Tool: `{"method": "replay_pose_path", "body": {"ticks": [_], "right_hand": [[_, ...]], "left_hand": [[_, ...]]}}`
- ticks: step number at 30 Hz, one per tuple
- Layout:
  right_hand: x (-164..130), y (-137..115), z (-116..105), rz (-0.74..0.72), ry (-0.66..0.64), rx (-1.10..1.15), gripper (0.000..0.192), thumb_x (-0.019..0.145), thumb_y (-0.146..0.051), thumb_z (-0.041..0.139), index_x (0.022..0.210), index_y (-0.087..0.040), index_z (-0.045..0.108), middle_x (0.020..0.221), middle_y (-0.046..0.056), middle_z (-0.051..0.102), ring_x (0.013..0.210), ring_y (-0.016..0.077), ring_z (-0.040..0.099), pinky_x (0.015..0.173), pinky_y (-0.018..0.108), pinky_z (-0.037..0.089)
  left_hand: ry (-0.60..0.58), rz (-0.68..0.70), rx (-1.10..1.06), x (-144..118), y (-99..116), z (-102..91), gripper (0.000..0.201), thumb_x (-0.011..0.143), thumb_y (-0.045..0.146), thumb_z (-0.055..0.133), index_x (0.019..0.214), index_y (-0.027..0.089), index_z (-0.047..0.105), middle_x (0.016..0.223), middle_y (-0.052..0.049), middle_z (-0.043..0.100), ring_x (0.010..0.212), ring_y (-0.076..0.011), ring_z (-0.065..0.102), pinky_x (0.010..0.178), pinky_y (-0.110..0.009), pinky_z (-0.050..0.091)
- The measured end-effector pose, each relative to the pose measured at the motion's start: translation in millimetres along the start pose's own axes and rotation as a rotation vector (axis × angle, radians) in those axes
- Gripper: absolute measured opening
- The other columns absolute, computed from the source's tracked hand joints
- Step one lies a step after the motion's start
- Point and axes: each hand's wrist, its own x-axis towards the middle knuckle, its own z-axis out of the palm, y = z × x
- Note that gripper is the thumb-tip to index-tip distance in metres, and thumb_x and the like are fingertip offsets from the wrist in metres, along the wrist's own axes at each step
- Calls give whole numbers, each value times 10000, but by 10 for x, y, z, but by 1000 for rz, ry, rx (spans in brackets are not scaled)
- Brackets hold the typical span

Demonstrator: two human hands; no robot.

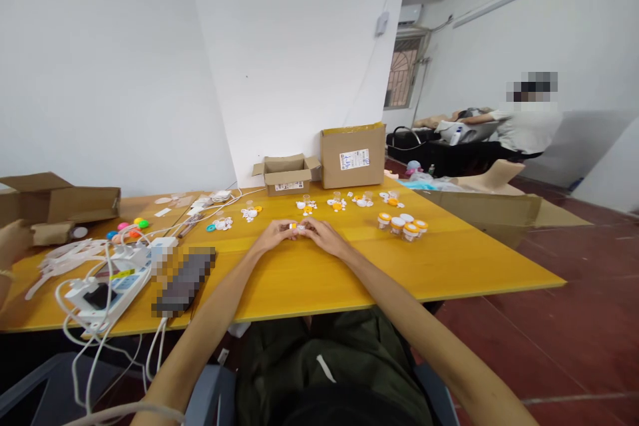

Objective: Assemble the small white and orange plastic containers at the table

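Note:
My left hand [275, 235] and my right hand [322, 235] meet above the middle of the yellow table [299, 286]. Between their fingertips is a small white and orange plastic part [293, 227], mostly covered by the fingers, so its exact kind is unclear. Both hands are closed on it. Just beyond them lie small piles of white and orange plastic pieces [307, 208], some beside clear cups. To the right of my right hand stands a group of small clear jars with orange and white lids [410, 231].
An open carton [287, 176] and a taller box [353, 156] stand at the back. On the left are a power strip [124, 286] with tangled cables, a dark phone-like device [184, 281] and coloured balls [134, 231]. Another person's hand [12, 243] shows at far left; someone sits far right.

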Motion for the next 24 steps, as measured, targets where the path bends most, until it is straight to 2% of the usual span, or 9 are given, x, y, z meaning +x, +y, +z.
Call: {"method": "replay_pose_path", "body": {"ticks": [5, 10, 16, 24], "right_hand": [[17, 41, 6, -18, 16, -40, 162, 869, -357, 593, 903, -204, 634, 868, 36, 695, 795, 187, 632, 743, 300, 491], [6, 68, 25, 15, 6, 9, 279, 788, -287, 676, 1040, -214, 581, 859, 6, 668, 750, 170, 619, 719, 294, 493], [0, 44, 9, -20, 0, -17, 125, 832, -265, 620, 941, -209, 599, 860, 19, 676, 770, 175, 623, 725, 295, 487], [8, 53, 3, -62, 38, -152, 106, 872, -294, 604, 898, -202, 649, 862, 49, 675, 794, 188, 610, 740, 296, 471]], "left_hand": [[-2, -14, 16, 3, -7, -16, 403, 669, 488, 796, 871, 144, 742, 731, -19, 684, 676, -138, 606, 702, -255, 484], [-6, -4, 25, -3, 5, -16, 449, 680, 504, 787, 952, 148, 749, 758, -23, 693, 675, -131, 606, 705, -251, 478], [-15, 3, 21, 5, 19, -3, 465, 659, 514, 796, 947, 150, 758, 748, -18, 694, 649, -121, 591, 698, -246, 474], [-8, -20, 7, 2, 1, -19, 429, 687, 457, 793, 983, 150, 747, 837, -38, 726, 695, -137, 624, 729, -267, 498]]}}
